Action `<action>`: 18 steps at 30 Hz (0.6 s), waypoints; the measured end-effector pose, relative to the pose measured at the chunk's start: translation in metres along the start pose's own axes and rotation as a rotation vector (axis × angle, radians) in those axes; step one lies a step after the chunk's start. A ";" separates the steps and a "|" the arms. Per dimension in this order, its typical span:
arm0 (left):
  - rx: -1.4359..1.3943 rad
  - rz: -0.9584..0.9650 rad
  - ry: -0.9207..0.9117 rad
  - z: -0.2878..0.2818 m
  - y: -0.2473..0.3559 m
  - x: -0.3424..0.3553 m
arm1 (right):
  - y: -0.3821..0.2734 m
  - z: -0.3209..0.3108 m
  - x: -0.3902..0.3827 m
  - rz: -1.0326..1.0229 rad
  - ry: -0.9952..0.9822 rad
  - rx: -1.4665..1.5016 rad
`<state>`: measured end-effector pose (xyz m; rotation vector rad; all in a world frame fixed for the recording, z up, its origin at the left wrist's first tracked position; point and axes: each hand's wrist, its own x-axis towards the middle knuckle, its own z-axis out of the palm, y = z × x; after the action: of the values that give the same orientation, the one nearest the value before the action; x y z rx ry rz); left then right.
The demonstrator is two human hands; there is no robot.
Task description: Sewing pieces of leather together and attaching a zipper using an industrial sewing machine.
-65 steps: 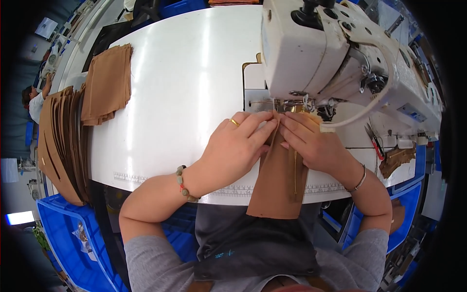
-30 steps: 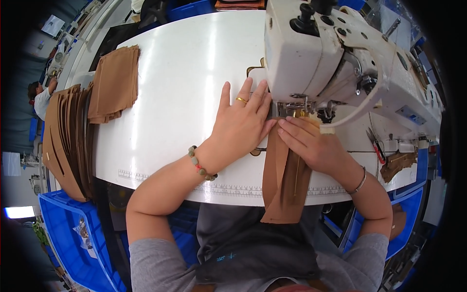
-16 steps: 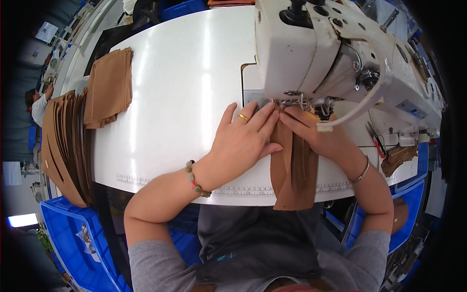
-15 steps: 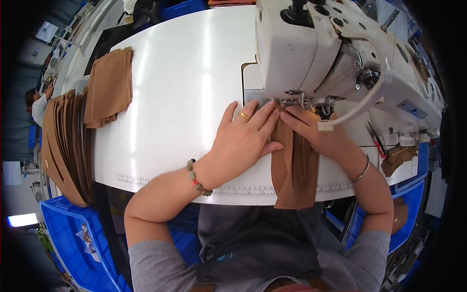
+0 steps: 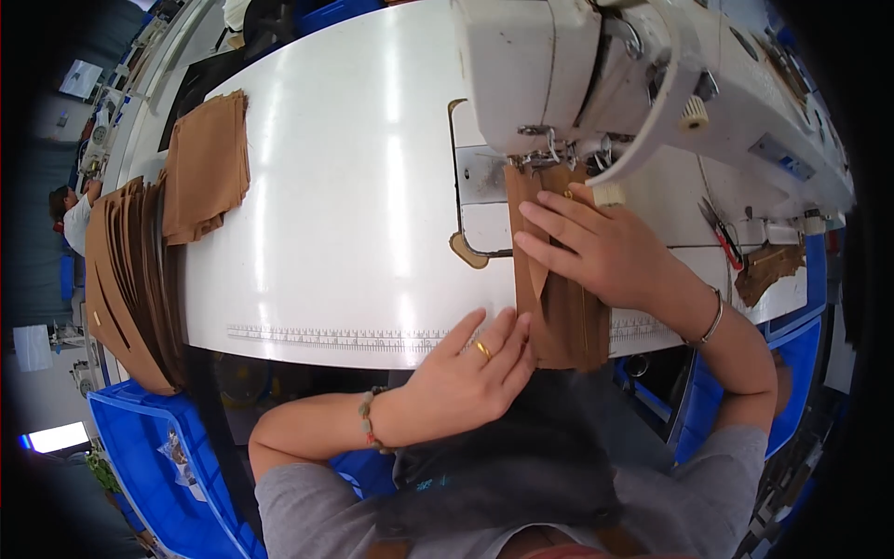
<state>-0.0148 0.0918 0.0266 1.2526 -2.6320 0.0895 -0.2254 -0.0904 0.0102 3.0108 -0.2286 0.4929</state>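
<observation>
A long brown fabric piece (image 5: 565, 326) with folded layers runs from under the sewing machine's presser foot (image 5: 531, 163) to the table's near edge. My right hand (image 5: 596, 247) lies on its upper part, fingers stretched out and spread, pressing nothing but the cloth. At the fabric's near left edge, my left hand (image 5: 470, 377) has its index fingertip against the cloth. The fingers are bent and look closed on that edge, while the thumb is hidden. The white sewing machine (image 5: 531, 74) stands just beyond both hands.
Brown fabric panels lie in a stack (image 5: 207, 168) on the left of the white table (image 5: 354, 205), beside a thicker draped pile (image 5: 130, 279). Red-handled scissors (image 5: 724, 238) and a brown scrap (image 5: 771, 273) are at right. Blue bins (image 5: 154, 466) flank the table. Another person (image 5: 74, 214) sits far left.
My left hand has moved down and left, away from the presser foot to the fabric's near edge. My right hand has drawn back slightly and now lies spread on the cloth.
</observation>
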 end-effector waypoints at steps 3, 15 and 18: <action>0.007 0.023 0.020 0.001 0.019 -0.015 | -0.027 -0.013 -0.015 -0.058 -0.044 0.087; -0.054 -0.201 0.144 0.004 -0.015 0.007 | -0.097 -0.029 -0.048 -0.040 -0.060 0.173; 0.089 -0.260 0.064 0.014 -0.040 0.035 | -0.098 -0.029 -0.047 -0.036 -0.059 0.175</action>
<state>-0.0074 0.0377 0.0192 1.5821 -2.4114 0.2011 -0.2628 0.0150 0.0168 3.1968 -0.1419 0.4431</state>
